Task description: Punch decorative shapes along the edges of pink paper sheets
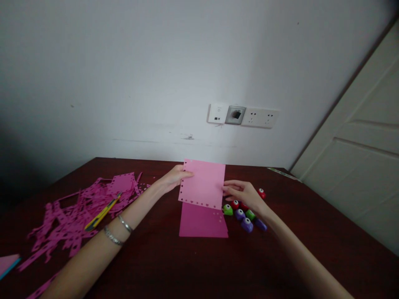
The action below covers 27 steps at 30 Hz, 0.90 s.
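Observation:
My left hand [177, 176] grips the left edge of a pink sheet of paper [204, 182], thumb in front and the other fingers behind. Punched holes, some heart-shaped, run down the sheet's left side and along its bottom. At its right edge, my right hand [241, 194] has its fingertips closed on the paper. The sheet is held up, tilted towards me. Below it, darker pink paper [203, 224] lies on the table, with small punched-out bits near its right side. Several small red, green and purple craft punches [240, 214] with eye-like tops sit beside it, below my right hand.
On the left of the dark red table [156, 261] lies a heap of pink punched paper strips [62, 220], with a yellow utility knife [102, 212] on it. Pink and blue paper [8, 265] is at the far left. Behind are a wall and sockets [260, 118]; a ruler-like strip [284, 174] lies back right.

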Available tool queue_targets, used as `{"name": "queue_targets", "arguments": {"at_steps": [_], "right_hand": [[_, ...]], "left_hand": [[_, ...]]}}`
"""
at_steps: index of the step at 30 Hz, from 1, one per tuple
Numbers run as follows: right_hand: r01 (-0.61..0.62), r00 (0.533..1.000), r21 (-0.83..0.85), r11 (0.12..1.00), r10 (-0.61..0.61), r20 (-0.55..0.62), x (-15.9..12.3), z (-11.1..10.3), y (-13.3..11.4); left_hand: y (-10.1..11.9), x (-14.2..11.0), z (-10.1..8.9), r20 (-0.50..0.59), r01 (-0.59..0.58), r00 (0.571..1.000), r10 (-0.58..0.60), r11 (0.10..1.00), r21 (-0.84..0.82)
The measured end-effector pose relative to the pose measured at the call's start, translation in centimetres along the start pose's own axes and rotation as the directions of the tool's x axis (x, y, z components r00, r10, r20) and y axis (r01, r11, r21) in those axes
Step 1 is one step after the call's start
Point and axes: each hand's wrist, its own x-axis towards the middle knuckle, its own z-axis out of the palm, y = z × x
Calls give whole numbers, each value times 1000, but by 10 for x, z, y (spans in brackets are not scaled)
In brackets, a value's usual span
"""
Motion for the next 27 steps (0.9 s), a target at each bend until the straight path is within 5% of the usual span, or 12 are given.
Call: {"name": "queue_targets", "arguments": {"at_steps": [6, 10, 15, 20, 27], "right_hand": [[112, 991, -62, 992, -116, -63, -10, 7, -17], [176, 984, -224, 959, -167, 58, -19, 11, -31], [193, 980, -319, 928, -168, 105, -21, 14, -32], [93, 994, -206, 974, -103, -37, -7, -3, -11], [11, 983, -48, 999, -19, -185, 10, -22, 23]], "left_hand": [[10, -9, 4, 114, 24, 992, -47, 980, 196], [19, -20, 14, 282, 27, 950, -134, 935, 353], [26, -24, 22, 304, -3, 942, -141, 904, 428], [37, -21, -4, 307, -69, 949, -72, 903, 424], [30, -14, -48, 216, 0, 970, -107, 896, 443]]}}
